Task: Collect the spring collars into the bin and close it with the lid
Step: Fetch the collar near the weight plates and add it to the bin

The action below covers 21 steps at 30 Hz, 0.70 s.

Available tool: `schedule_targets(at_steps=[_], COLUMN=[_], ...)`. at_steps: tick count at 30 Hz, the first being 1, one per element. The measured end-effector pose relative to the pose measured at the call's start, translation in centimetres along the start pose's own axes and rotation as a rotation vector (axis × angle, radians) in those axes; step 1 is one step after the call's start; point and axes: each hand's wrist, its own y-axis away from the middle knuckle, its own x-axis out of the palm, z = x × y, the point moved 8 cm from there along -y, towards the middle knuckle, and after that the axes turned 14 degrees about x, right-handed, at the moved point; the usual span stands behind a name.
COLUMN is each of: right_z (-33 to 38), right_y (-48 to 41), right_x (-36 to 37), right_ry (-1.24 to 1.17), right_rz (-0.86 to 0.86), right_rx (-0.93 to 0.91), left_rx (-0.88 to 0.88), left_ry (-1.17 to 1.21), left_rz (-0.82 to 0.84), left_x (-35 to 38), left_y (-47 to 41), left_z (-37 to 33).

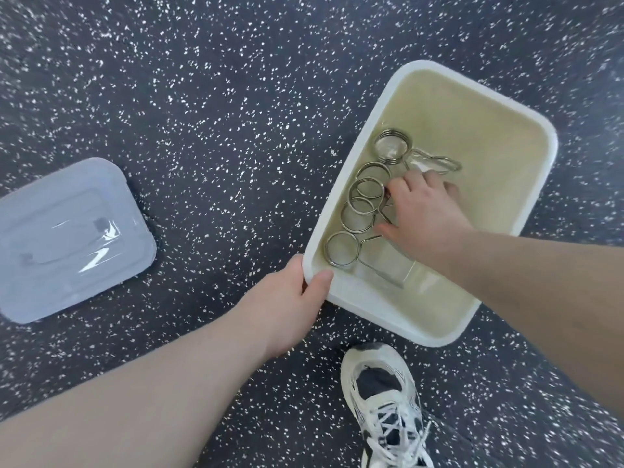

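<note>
A white rectangular bin (526, 211) stands on the dark speckled floor at the right. Several metal spring collars (363, 216) lie in a row along its left inner wall, and one more (393, 145) lies further back. My left hand (297, 295) grips the bin's near left corner, thumb over the rim. My right hand (427, 214) is inside the bin, over the collars' handles, with its fingers curled down among them; what they hold is hidden. The translucent lid (71, 238) lies flat on the floor at the far left, apart from the bin.
A white and black sneaker (385, 396) stands on the floor just in front of the bin. Dark rubber floor with white flecks (219, 130) stretches between the lid and the bin.
</note>
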Motion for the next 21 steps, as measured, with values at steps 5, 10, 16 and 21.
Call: schedule_targets(at_steps=[5, 10, 16, 21], right_z=[0.12, 0.19, 0.16, 0.12], right_y=[0.25, 0.68, 0.74, 0.74], right_x=[-0.16, 0.09, 0.07, 0.14], right_ry=[-0.054, -0.008, 0.007, 0.014], right_rz=[-0.023, -0.052, -0.084, -0.072], right_rx=[0.027, -0.003, 0.003, 0.006], left_rx=[0.011, -0.006, -0.014, -0.013], left_ry=[-0.015, -0.024, 0.005, -0.008], left_rz=[-0.004, -0.005, 0.005, 0.011], left_x=[-0.18, 0.09, 0.28, 0.42], left_y=[-0.01, 0.16, 0.34, 0.45], left_z=[-0.1, 0.15, 0.54, 0.55])
